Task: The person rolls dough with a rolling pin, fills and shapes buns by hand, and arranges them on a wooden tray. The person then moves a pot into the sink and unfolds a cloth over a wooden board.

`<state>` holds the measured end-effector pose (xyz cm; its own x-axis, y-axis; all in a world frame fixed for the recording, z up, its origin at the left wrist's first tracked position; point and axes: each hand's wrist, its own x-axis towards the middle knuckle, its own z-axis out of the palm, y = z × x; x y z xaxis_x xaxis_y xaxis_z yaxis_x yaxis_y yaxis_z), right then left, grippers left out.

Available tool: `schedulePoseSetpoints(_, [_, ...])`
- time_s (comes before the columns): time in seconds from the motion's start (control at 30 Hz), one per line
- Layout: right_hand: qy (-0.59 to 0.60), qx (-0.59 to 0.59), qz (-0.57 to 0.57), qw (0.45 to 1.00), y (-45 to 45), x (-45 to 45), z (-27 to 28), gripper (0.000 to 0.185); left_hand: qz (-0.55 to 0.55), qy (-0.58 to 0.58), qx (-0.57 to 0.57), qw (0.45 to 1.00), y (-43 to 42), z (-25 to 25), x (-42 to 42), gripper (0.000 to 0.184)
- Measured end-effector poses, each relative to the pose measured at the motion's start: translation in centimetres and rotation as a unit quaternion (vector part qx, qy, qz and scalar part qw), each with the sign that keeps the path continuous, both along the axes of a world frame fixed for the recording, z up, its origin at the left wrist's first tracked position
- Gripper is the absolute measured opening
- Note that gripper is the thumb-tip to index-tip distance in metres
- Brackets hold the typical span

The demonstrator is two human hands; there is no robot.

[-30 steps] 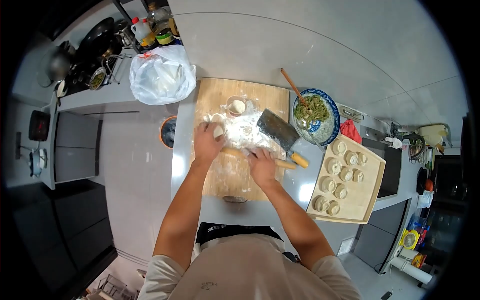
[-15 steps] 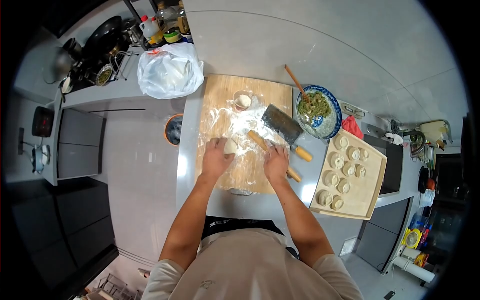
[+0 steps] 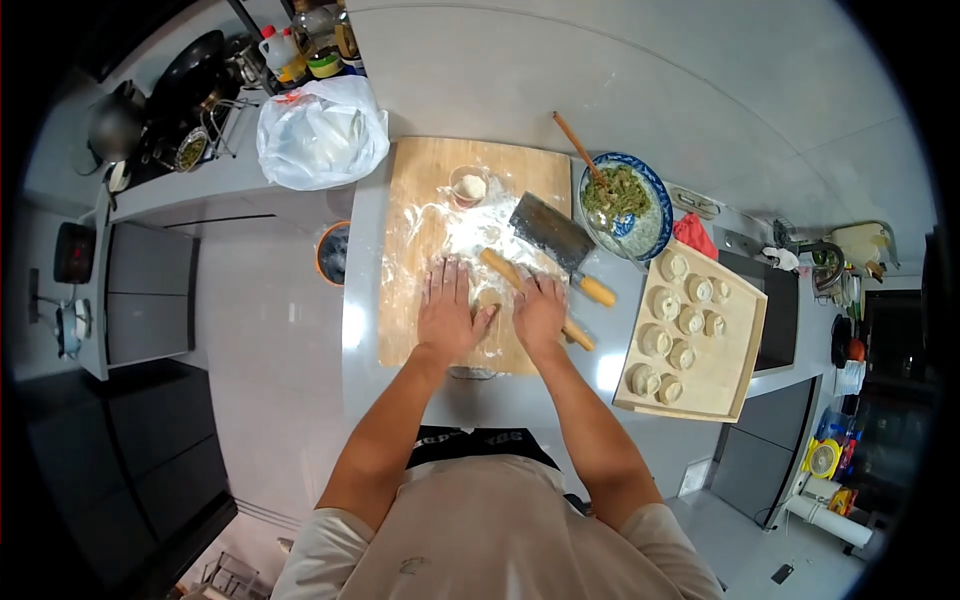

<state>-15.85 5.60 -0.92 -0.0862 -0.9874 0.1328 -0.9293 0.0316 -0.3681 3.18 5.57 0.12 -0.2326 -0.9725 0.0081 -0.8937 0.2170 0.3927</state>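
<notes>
My left hand lies flat on the floured wooden board, fingers stretched out; whatever is under its palm is hidden. My right hand rests on the rolling pin, which lies slanted on the board, its lower end to the right of the hand. How firmly the fingers wrap the pin is hard to make out. Beyond both hands is a small cup with something pale in it. A cleaver with a yellow handle lies at the board's right edge.
A blue-rimmed bowl of green filling with a wooden stick stands behind right. A wooden tray holds several filled dough pieces. A white plastic bag sits back left, and an orange-rimmed bucket stands below the counter's left edge.
My left hand has gone from holding a round dough piece to lying flat, and the dough is out of sight. The rolling pin has turned to a steeper slant, with my right hand still at it.
</notes>
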Motion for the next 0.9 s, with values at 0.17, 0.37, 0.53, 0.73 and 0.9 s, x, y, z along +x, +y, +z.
schedulePoseSetpoints(0.17, [0.051,0.039,0.000,0.998,1.7,-1.2,1.3,0.047,0.100,0.156,-0.033,0.982,-0.3,-0.4,3.4,0.059])
schedulePoseSetpoints(0.37, [-0.004,0.036,0.041,0.998,2.7,-0.8,0.0,0.045,0.127,0.229,-0.027,0.965,2.1,-1.2,4.8,0.035])
schedulePoseSetpoints(0.53, [-0.005,0.030,0.172,0.985,2.6,3.1,1.1,0.047,0.249,0.214,-0.143,0.934,1.1,-0.5,7.0,0.044])
schedulePoseSetpoints(0.73, [0.059,-0.022,0.166,0.984,3.7,3.8,1.8,0.059,0.129,0.035,-0.032,0.990,0.5,-0.6,7.5,0.056])
schedulePoseSetpoints(0.9, [0.053,-0.003,0.163,0.985,-0.7,3.7,2.2,0.068,0.138,-0.025,-0.056,0.989,-2.5,-1.1,7.0,0.061])
